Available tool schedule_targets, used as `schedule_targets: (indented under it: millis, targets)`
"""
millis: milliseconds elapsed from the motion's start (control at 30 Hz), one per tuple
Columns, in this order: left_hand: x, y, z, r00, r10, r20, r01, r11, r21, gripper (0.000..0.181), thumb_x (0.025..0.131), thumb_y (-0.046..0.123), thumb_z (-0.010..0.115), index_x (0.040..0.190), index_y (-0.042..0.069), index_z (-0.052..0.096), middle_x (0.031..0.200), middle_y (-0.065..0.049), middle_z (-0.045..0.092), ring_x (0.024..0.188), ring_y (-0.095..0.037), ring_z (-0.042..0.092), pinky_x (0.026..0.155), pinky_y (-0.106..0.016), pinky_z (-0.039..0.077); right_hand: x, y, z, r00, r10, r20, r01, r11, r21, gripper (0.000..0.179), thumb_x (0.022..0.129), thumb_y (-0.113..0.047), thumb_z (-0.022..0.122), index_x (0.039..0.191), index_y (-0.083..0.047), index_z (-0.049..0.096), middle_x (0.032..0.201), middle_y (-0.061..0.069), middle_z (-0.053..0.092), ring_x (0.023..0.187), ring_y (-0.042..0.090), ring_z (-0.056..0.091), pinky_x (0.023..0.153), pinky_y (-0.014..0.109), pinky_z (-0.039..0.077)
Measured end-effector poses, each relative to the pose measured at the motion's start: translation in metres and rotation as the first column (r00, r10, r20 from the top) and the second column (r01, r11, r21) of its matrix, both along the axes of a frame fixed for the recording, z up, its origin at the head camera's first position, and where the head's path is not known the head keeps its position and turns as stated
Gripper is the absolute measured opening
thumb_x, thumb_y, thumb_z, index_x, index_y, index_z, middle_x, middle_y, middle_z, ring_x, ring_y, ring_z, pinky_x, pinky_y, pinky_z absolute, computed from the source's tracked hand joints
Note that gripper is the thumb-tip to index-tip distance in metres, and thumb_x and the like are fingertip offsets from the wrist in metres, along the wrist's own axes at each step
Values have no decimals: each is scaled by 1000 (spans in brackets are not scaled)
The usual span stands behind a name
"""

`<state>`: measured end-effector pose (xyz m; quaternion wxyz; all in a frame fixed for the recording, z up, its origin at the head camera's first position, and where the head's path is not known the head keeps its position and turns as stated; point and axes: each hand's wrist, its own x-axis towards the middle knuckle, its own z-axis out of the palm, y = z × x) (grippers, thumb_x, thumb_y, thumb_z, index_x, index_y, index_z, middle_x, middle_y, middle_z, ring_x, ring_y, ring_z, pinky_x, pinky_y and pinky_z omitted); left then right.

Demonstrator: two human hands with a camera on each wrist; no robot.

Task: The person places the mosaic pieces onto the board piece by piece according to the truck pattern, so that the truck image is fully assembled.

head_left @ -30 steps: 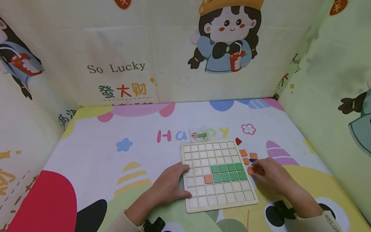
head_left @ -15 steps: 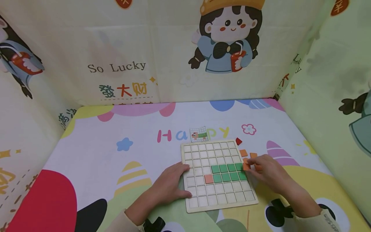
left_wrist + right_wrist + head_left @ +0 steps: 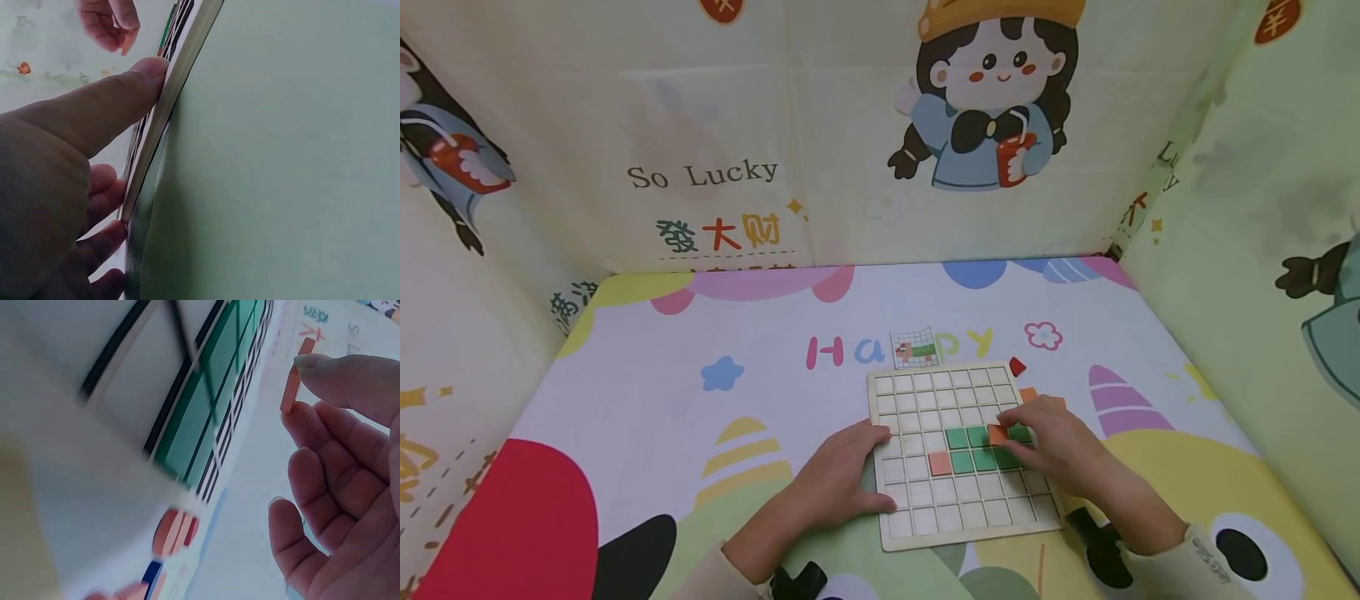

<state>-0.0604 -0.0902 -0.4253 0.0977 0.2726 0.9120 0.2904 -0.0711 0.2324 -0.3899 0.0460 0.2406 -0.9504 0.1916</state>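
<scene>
A pale grid board (image 3: 973, 517) lies on the table with two rows of green square tiles (image 3: 983, 460) and a salmon-pink tile (image 3: 940, 463) at their left end. My left hand (image 3: 842, 471) rests along its left edge. In the left wrist view the straight thumb (image 3: 119, 90) lies on the edge, with the other fingers spread beside it. Above the green rows, my right hand (image 3: 1063, 446) pinches an orange square tile (image 3: 298, 375) between thumb and fingertip. The right wrist view has this tile edge-on, clear of the board, with the remaining fingers loosely curled.
A small picture card (image 3: 915, 348) with a gridded animal lies beyond the board's far edge. Near the far right corner is a red piece (image 3: 1017, 367). More orange pieces (image 3: 1028, 394) lie beside the board, partly behind the right hand; a blue piece (image 3: 152, 573) shows in the right wrist view.
My right hand has lifted the orange tile from the loose pieces at the right and carried it left over the green rows. The left hand and board have stayed put.
</scene>
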Motion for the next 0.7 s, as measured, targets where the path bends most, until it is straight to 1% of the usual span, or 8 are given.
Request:
schedule_targets:
  millis: [133,300,467,567,700]
  targets:
    - [0,0,0,1000,0,6,0,1000,0,78,77,37,87,137,3,52,140,-9,53,136,-32,42,111,-49,36,-1,-12,1,999,37,-1,-37,999,7,22,83,-15,82,103,-12,73,95,-7,67,93,19,59,78,39,55]
    - [0,0,0,1000,0,7,0,1000,1,79,76,37,87,138,3,51,140,-9,53,137,-32,42,111,-50,36,-2,-27,0,997,79,24,-79,996,38,21,85,-19,81,103,-13,74,97,-8,68,96,18,59,81,36,55]
    - [0,0,0,1000,-2,9,2,1000,-1,79,77,37,87,138,3,51,140,-9,53,138,-32,41,111,-50,36,-1,-40,-3,992,125,4,-125,991,42,19,84,-18,82,100,-12,74,94,-7,67,93,16,58,78,34,55]
    - [0,0,0,1000,-1,11,1,1000,0,79,77,37,87,138,3,51,140,-9,53,138,-32,41,111,-50,36,-2,-47,-4,989,145,21,-146,988,45,16,84,-19,81,97,-13,74,93,-8,66,91,16,57,78,33,53]
    - [0,0,1,1000,3,17,-3,1000,3,78,77,37,87,138,4,52,140,-8,54,138,-32,41,111,-50,36,-2,-56,-4,986,164,41,-167,984,57,16,85,-21,81,97,-13,74,93,-6,67,92,16,57,80,35,53]
